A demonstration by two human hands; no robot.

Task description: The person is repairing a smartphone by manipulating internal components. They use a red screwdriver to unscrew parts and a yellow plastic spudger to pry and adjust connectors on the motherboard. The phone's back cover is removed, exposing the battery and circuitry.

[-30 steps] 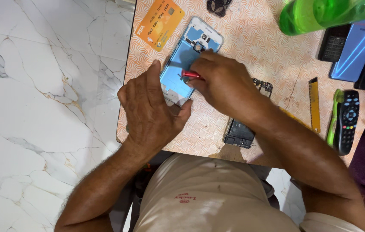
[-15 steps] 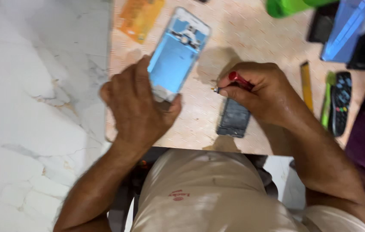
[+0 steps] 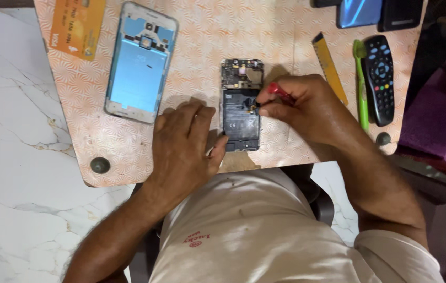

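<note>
An opened phone body (image 3: 240, 105) with its dark battery and circuit board showing lies flat in the middle of the small patterned table (image 3: 196, 47). My right hand (image 3: 301, 107) grips a red-handled screwdriver (image 3: 278, 91) with its tip on the phone's right side. My left hand (image 3: 183, 144) lies flat on the table just left of the phone, thumb touching its lower left corner. The blue phone back cover (image 3: 140, 63) lies by itself at the upper left.
An orange card (image 3: 77, 26) lies at the table's far left. A yellow tool (image 3: 329, 65), a green toothbrush (image 3: 361, 84) and a black remote (image 3: 379, 78) lie at the right. More phones (image 3: 362, 11) sit along the top edge. White marble floor (image 3: 18, 157) surrounds the table.
My left hand let go of the blue back cover, now lying alone at upper left, and moved down beside the opened phone. My right hand brought the screwdriver onto the phone body.
</note>
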